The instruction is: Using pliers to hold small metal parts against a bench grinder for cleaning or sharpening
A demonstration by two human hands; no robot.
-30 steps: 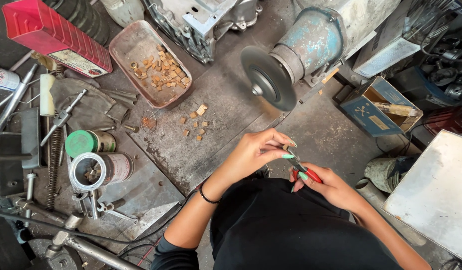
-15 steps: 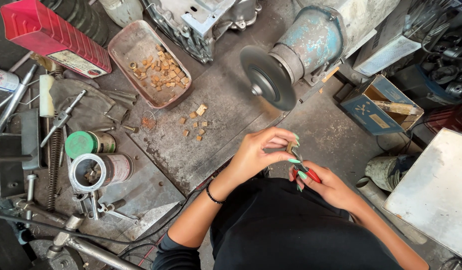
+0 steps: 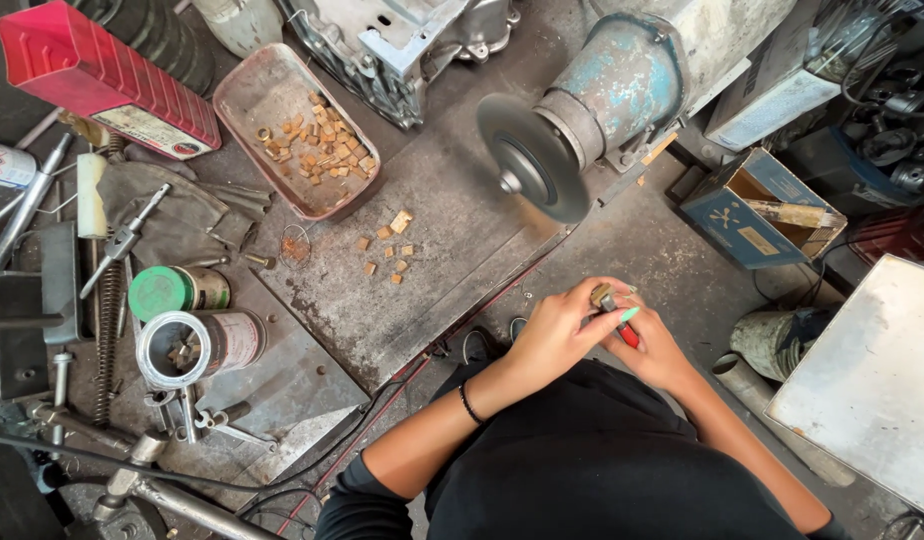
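Observation:
My left hand [image 3: 560,330] and my right hand [image 3: 654,348] meet below the grey grinding disc [image 3: 530,158] of a blue bench motor [image 3: 622,80]. Between their fingers sits a small brown block [image 3: 603,296] clamped in a red-handled tool [image 3: 622,326]. The left fingers pinch the block; the right hand grips the red handle. Several similar tan blocks [image 3: 387,250] lie loose on the grey metal plate [image 3: 422,290], and more fill an oblong pink tray [image 3: 250,100].
A red tin [image 3: 102,80], a green-lidded can [image 3: 172,292] and an open can [image 3: 182,348] stand at left among rods and springs. A blue cardboard box [image 3: 757,205] and a grey slab [image 3: 877,380] lie at right.
Both hands have drawn closer together and shifted slightly up; the left fingers now close over the small block at the tool's tip.

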